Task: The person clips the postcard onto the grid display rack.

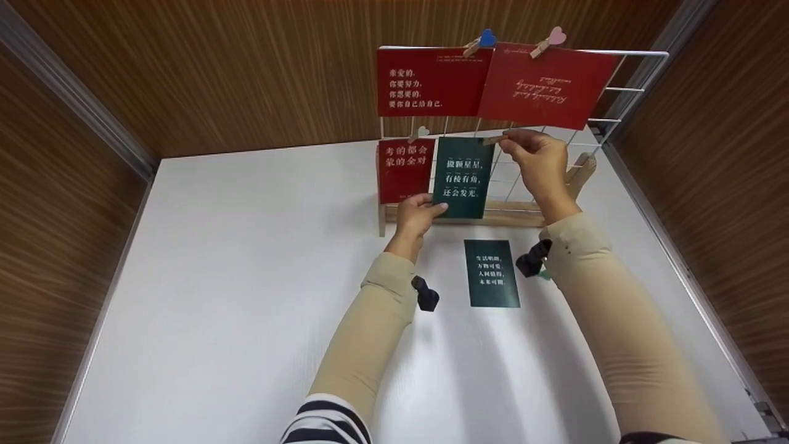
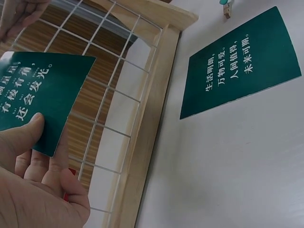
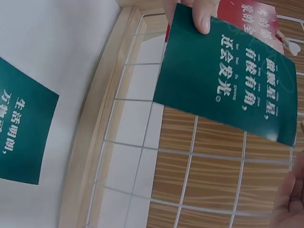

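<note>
In the head view, my left hand (image 1: 414,221) pinches a dark green card (image 1: 459,182) with white writing by its lower left corner, thumb in front and fingers behind. The card stands upright before a white wire grid (image 1: 616,120) on a wooden base. My right hand (image 1: 541,161) pinches a small wooden clothespin (image 1: 493,140) at the card's top right corner. Whether the clothespin bites both card and wire cannot be told. The left wrist view shows the left thumb (image 2: 33,130) flat on the card's face; the right wrist view has the right hand (image 3: 290,197) at its edge.
Two red cards (image 1: 425,92) hang along the grid's top, under clothespins with a blue heart (image 1: 487,38) and a pink heart (image 1: 557,36). A smaller red card (image 1: 404,179) hangs below. Another green card (image 1: 492,290) lies on the white table; a green-topped clothespin (image 2: 227,9) is nearby.
</note>
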Tool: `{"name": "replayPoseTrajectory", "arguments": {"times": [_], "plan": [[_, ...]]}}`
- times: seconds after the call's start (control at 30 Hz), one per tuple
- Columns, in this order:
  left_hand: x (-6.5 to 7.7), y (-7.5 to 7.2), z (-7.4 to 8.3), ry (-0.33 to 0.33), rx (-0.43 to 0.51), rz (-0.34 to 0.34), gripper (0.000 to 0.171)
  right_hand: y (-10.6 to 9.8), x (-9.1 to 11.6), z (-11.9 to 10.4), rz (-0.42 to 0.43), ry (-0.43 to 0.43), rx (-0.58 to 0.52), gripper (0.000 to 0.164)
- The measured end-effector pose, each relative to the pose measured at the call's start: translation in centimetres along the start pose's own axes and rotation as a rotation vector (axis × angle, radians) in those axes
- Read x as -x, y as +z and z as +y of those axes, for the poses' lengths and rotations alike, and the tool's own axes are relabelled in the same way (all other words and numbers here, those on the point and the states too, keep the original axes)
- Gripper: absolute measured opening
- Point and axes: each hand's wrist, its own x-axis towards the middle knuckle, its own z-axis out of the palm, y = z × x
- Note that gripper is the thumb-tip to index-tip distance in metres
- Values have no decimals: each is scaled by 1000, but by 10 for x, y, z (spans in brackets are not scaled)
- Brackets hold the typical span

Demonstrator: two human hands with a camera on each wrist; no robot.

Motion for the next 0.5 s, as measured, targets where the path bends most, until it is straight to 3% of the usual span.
{"name": "replayPoseTrajectory", "arguments": {"times": [0.3,0.5], "plan": [[-3,1,3,-11,28,26,25,8,-3,-8,11,-3,41,26],[-5,2,6,-29,-41,50,24,10,-3,-12,21,-7,73,24]]}}
